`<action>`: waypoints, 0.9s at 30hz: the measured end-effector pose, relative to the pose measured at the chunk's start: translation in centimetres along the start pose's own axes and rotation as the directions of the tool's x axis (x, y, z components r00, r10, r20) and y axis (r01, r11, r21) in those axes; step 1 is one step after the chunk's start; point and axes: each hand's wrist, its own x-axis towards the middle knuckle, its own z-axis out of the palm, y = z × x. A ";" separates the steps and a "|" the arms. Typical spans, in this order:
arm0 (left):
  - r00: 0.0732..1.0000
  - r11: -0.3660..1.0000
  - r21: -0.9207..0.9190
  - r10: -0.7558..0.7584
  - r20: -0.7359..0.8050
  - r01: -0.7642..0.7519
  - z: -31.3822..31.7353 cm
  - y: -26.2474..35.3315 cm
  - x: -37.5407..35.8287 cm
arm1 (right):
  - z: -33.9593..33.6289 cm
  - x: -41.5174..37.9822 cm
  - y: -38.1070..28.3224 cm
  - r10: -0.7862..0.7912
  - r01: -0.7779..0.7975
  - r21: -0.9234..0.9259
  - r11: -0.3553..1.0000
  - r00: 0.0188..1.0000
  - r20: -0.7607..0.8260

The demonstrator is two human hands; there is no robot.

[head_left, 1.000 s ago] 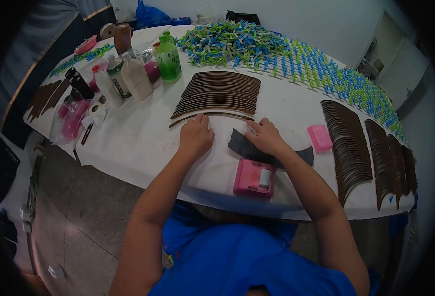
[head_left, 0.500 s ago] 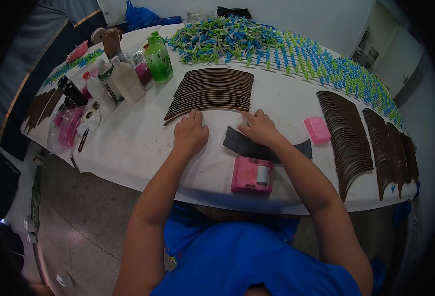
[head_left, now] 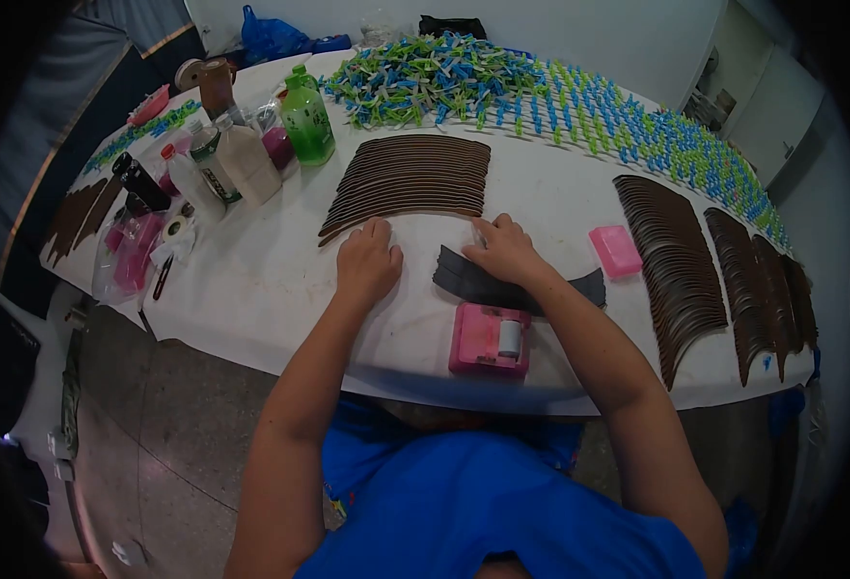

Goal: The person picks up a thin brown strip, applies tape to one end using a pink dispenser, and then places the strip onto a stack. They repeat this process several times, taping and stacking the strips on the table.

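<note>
A fanned set of thin, curved dark brown strips (head_left: 408,176) lies on the white-covered table, ahead of both hands. At its lower edge is my left hand (head_left: 368,262), palm down, fingertips touching or very close to the nearest strip and the thumb apart. Near the lower right corner of the set, my right hand (head_left: 504,251) reaches forward with its index finger extended and thumb separate. Neither hand visibly holds anything. Beneath the right wrist lies a dark grey curved piece (head_left: 464,280), partly covered by the forearm. A pink block with a pale roller (head_left: 473,338) sits just below it.
A pink box (head_left: 616,251) and more brown strip sets (head_left: 671,270) lie on the right. Blue and green clips (head_left: 435,82) are heaped at the back, with rows of them alongside. Bottles, including a green jug (head_left: 307,121), and a plastic bag (head_left: 131,256) stand left.
The whole view has shifted slightly. Both hands stay by the strips' lower edge, with almost no movement against the table.
</note>
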 end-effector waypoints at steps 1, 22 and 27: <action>1.000 1.000 -0.007 -0.016 0.013 0.016 -0.2 0.0 -0.1 | 0.1 0.0 0.3 -0.016 0.016 0.015 1.000 1.000 0.000; 0.977 0.961 0.182 -0.214 0.017 0.207 -2.5 -1.9 -3.1 | -7.3 -9.9 8.8 -0.146 0.138 0.074 0.988 0.983 0.110; 0.976 0.963 0.171 -0.215 0.021 0.208 -2.4 -2.1 -3.1 | -6.8 -8.3 10.6 -0.140 0.126 0.087 0.988 0.975 0.173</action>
